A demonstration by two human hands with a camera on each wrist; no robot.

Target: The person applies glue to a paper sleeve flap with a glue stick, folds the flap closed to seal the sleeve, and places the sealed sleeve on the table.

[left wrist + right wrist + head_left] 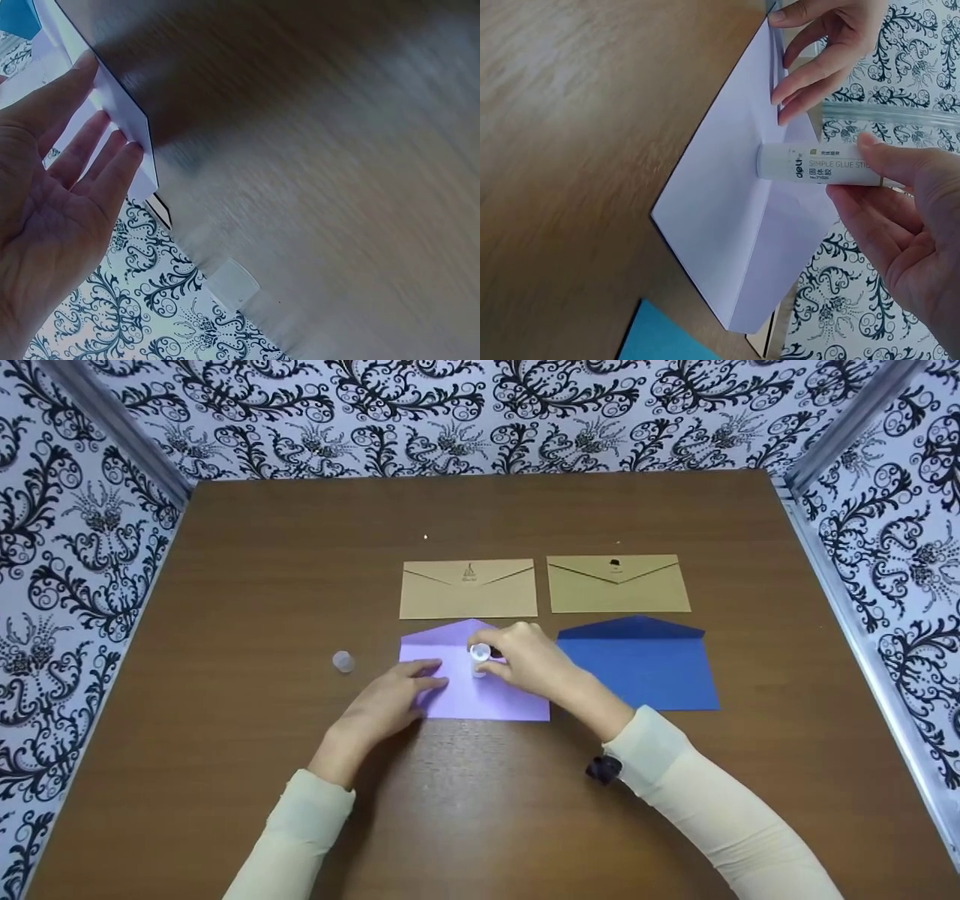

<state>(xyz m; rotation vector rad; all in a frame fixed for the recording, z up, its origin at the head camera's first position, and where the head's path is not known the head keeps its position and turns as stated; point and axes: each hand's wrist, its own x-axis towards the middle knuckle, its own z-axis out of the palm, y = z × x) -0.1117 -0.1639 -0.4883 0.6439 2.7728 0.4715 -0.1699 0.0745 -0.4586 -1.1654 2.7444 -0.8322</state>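
Observation:
A purple envelope (487,701) lies on the table with its pointed flap unfolded away from me. My left hand (386,701) rests on its left side, fingers extended. Between the thumb and fingers of my right hand (529,660) I grip a white glue stick (817,165), held upright with its lower end at the envelope's surface, near the flap fold. Whether glue is on the paper I cannot tell. A small whitish cap (343,661) sits on the table left of the envelope; the left wrist view also has this cap (232,285).
Beside the purple envelope lies a blue envelope (637,675), its flap also unfolded. Behind them are a tan envelope (469,596) and a darker gold envelope (619,589), flaps folded down. Patterned panels (450,420) border the wooden table (262,547) at the back and sides.

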